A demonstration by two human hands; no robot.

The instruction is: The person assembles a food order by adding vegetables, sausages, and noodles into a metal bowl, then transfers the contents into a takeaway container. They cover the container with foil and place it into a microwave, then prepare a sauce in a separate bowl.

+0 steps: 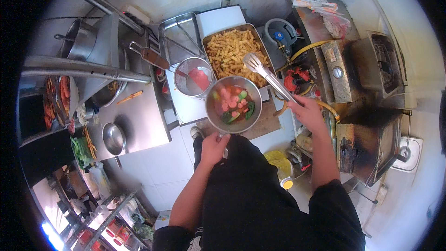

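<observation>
My left hand (213, 148) is closed round the handle of a round metal pot (232, 129) at the centre. Inside the pot, pink sausage slices (228, 101) and green leafy vegetables (231, 116) lie in reddish broth. Off to the right, my right hand (306, 111) grips metal tongs (275, 80). Their slotted heads reach up and left, above the edge of a metal tray (204, 49) heaped with crinkle-cut fries (232, 49). Left of the pot stands a round metal container (179, 83) with something pink-red inside and a brown-handled tool (155, 59) across its rim.
An empty metal tray (167, 42) lies at the back. On the left are a steel counter (144, 132) and a small pan (114, 138). To the right stand a gas cylinder (281, 30), a greasy burner unit (341, 72) and a yellow hose (311, 46). An oil jug (281, 167) sits on the floor.
</observation>
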